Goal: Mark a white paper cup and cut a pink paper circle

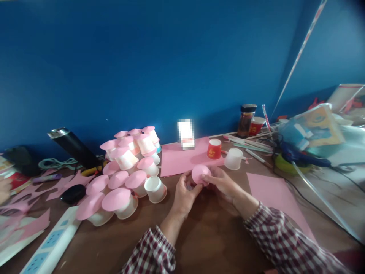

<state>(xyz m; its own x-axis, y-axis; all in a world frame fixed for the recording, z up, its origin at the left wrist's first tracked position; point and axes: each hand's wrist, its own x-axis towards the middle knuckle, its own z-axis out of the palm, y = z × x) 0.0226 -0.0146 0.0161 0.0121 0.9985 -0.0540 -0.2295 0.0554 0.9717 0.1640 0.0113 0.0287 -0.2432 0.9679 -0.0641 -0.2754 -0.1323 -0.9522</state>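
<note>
Near the middle of the table I hold a small pink paper cone [200, 173] between both hands. My left hand [184, 194] is closed around its left side, with the thumb at the lower rim. The thumb of my right hand [224, 183] presses on the cone's face; its other fingers are partly hidden behind. To the left of my left hand stands an uncovered white paper cup [155, 189]. Beyond it are several paper cups with pink paper cones on top [116, 199]. Behind my right hand are a red paper cup [214, 149] and a translucent white cup [234, 159].
Pink paper sheets [182, 158] lie at the back, another sheet [281, 194] at right. A power strip [51, 243], black bottle [72, 146] and paper scraps are on the left. A glue gun [305, 158] with its cord lies right. Another person's hand [4, 189] shows far left.
</note>
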